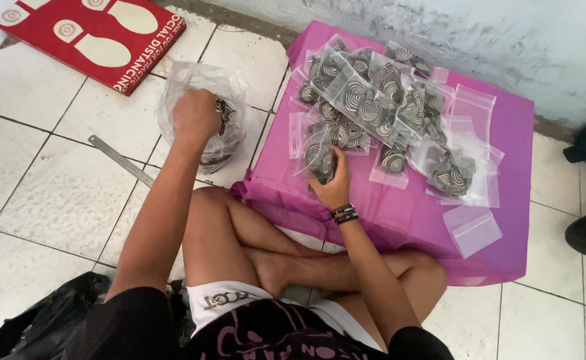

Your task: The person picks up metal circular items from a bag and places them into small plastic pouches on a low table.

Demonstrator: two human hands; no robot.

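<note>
I sit cross-legged on the tiled floor (pixel 46 200), a black plastic bag (pixel 46 320) crumpled at the lower left of the frame. Just above my knees, at centre frame, my right hand (pixel 333 187) has its grip closed round a small clear packet (pixel 321 160) of black-and-white spiral pieces at the near edge of the purple sheet (pixel 499 220). Further left, my left hand (pixel 196 115) is plunged into a large clear bag (pixel 206 113) of loose spirals; the film hides my fingers, so I cannot tell how that grip stands. The packet looks light, slippery and floppy, so I judge it best pinched at its sealed top. Beyond, filled packets (pixel 379 100) pile up; a metal ruler (pixel 121 160) lies left.
</note>
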